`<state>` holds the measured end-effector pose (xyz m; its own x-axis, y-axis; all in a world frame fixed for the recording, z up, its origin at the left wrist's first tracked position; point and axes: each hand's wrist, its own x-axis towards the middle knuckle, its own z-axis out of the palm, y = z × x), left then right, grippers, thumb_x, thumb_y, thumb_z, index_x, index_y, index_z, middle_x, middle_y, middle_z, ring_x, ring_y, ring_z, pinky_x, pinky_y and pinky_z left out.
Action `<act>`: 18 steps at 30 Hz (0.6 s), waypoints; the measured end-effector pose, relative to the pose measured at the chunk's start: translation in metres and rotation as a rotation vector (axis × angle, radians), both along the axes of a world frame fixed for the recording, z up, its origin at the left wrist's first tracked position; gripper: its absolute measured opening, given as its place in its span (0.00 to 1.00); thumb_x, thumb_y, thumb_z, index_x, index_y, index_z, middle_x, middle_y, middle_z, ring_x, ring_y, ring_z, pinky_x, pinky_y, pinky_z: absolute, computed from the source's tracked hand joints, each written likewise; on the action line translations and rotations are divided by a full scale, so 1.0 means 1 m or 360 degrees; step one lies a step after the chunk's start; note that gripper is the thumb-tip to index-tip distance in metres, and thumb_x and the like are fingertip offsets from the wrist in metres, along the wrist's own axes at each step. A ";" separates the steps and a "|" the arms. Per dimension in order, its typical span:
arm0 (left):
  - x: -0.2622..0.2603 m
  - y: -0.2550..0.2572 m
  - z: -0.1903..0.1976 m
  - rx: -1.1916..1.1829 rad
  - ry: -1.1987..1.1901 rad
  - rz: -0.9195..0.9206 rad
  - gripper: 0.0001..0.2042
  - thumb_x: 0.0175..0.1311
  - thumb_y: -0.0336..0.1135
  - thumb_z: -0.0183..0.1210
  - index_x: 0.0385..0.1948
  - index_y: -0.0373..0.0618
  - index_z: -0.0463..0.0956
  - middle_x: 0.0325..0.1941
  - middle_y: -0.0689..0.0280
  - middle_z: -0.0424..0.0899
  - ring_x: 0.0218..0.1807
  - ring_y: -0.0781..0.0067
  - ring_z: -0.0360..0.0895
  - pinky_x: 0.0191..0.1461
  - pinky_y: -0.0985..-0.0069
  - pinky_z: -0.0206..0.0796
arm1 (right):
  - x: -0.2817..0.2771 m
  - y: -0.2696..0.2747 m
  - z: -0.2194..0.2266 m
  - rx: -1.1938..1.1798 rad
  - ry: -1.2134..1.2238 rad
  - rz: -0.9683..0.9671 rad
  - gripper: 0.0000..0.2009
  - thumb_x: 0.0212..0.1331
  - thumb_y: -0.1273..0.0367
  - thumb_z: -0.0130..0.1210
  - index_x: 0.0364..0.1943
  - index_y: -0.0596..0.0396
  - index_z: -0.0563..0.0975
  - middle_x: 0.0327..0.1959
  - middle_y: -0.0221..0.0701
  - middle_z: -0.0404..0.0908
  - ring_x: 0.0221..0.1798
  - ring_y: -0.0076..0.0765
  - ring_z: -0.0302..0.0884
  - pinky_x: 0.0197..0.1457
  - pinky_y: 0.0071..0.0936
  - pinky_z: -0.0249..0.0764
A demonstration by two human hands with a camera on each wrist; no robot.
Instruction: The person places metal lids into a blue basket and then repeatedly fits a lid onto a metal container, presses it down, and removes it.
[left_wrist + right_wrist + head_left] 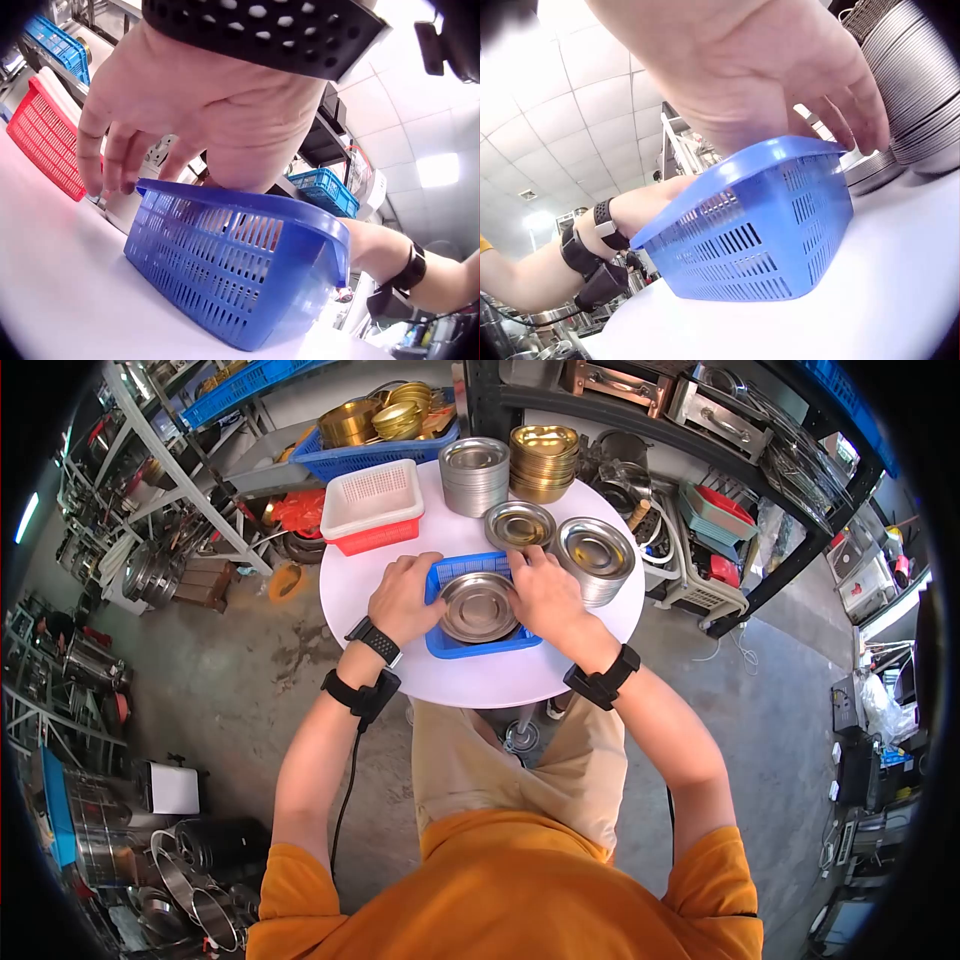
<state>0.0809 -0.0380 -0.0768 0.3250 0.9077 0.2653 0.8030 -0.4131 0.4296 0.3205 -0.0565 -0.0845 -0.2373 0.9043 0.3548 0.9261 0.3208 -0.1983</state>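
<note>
A blue plastic basket (pixel 470 652) with slotted walls stands on the white round table, and a round shiny metal plate (pixel 478 607) lies face up inside it. My left hand (pixel 402 600) is over the left rim, thumb at the plate's edge. In the left wrist view the fingers (pixel 112 154) of that hand hang loosely outside the basket. Over the right rim is my right hand (pixel 550 600), its thumb also by the plate. Its relaxed fingers (pixel 866 120) reach past the rim in the right wrist view. Both thumb tips are hidden behind the basket walls in the wrist views.
Beyond the basket stand stacks of silver plates (pixel 474 480) and gold-coloured dishes (pixel 543 465). Another silver stack (pixel 594 555) and a low silver plate stack (pixel 520 523) are near my right hand. A white basket in a red one (pixel 375 532) sits at the back left.
</note>
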 end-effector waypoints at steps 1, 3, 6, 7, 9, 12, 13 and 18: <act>0.001 0.000 -0.001 -0.0012 0.0004 -0.0001 0.31 0.54 0.33 0.67 0.64 0.47 0.74 0.60 0.52 0.79 0.66 0.45 0.74 0.70 0.58 0.68 | -0.001 0.001 -0.001 -0.0085 -0.0026 -0.0028 0.31 0.55 0.69 0.69 0.64 0.59 0.72 0.57 0.48 0.78 0.57 0.59 0.81 0.55 0.49 0.84; 0.002 0.000 -0.002 -0.0030 0.0006 0.0004 0.31 0.54 0.32 0.67 0.65 0.48 0.73 0.60 0.52 0.79 0.66 0.45 0.74 0.70 0.58 0.68 | -0.004 -0.002 -0.001 -0.0135 -0.0044 -0.0063 0.33 0.56 0.68 0.70 0.67 0.59 0.70 0.58 0.48 0.77 0.58 0.59 0.81 0.56 0.49 0.84; 0.003 0.000 0.000 -0.0044 0.0018 0.0014 0.32 0.54 0.32 0.68 0.65 0.48 0.73 0.60 0.53 0.79 0.66 0.45 0.74 0.69 0.58 0.69 | -0.008 -0.007 0.006 -0.0204 -0.0061 -0.0103 0.37 0.57 0.65 0.71 0.71 0.58 0.67 0.59 0.49 0.76 0.59 0.59 0.81 0.56 0.48 0.84; 0.004 -0.001 0.002 -0.0035 0.0035 0.0059 0.32 0.55 0.32 0.69 0.66 0.48 0.72 0.60 0.53 0.79 0.66 0.46 0.74 0.69 0.58 0.69 | -0.010 -0.007 0.006 -0.0228 -0.0063 -0.0103 0.38 0.58 0.63 0.71 0.72 0.58 0.66 0.60 0.49 0.75 0.59 0.59 0.81 0.55 0.48 0.84; 0.004 -0.003 0.005 -0.0025 0.0056 0.0105 0.33 0.56 0.33 0.70 0.67 0.49 0.72 0.59 0.54 0.79 0.66 0.47 0.74 0.68 0.58 0.70 | -0.014 -0.007 0.005 -0.0204 -0.0069 -0.0118 0.37 0.60 0.62 0.69 0.72 0.58 0.66 0.60 0.50 0.76 0.57 0.59 0.82 0.54 0.48 0.84; 0.003 -0.003 0.007 0.0004 0.0156 0.0168 0.33 0.57 0.34 0.72 0.67 0.49 0.71 0.59 0.54 0.79 0.66 0.49 0.75 0.66 0.58 0.71 | -0.017 -0.006 0.000 -0.0168 -0.0021 -0.0129 0.35 0.63 0.61 0.66 0.72 0.58 0.66 0.60 0.52 0.76 0.53 0.61 0.84 0.52 0.50 0.85; 0.002 -0.003 0.007 0.0016 0.0171 0.0152 0.33 0.57 0.34 0.72 0.68 0.49 0.71 0.59 0.54 0.79 0.66 0.49 0.75 0.66 0.58 0.72 | -0.018 -0.006 -0.001 -0.0158 0.0030 -0.0123 0.34 0.65 0.61 0.64 0.72 0.59 0.66 0.60 0.54 0.76 0.51 0.63 0.85 0.51 0.50 0.85; 0.004 0.000 0.006 0.0067 0.0190 0.0111 0.32 0.59 0.35 0.71 0.67 0.47 0.72 0.57 0.53 0.80 0.64 0.48 0.76 0.66 0.58 0.71 | -0.006 -0.010 0.010 0.0109 0.0255 0.0027 0.25 0.66 0.64 0.63 0.64 0.60 0.73 0.52 0.53 0.81 0.47 0.62 0.85 0.48 0.51 0.84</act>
<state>0.0844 -0.0377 -0.0708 0.2928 0.9181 0.2671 0.8748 -0.3700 0.3127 0.3149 -0.0661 -0.0744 -0.1878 0.8730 0.4500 0.8788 0.3540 -0.3200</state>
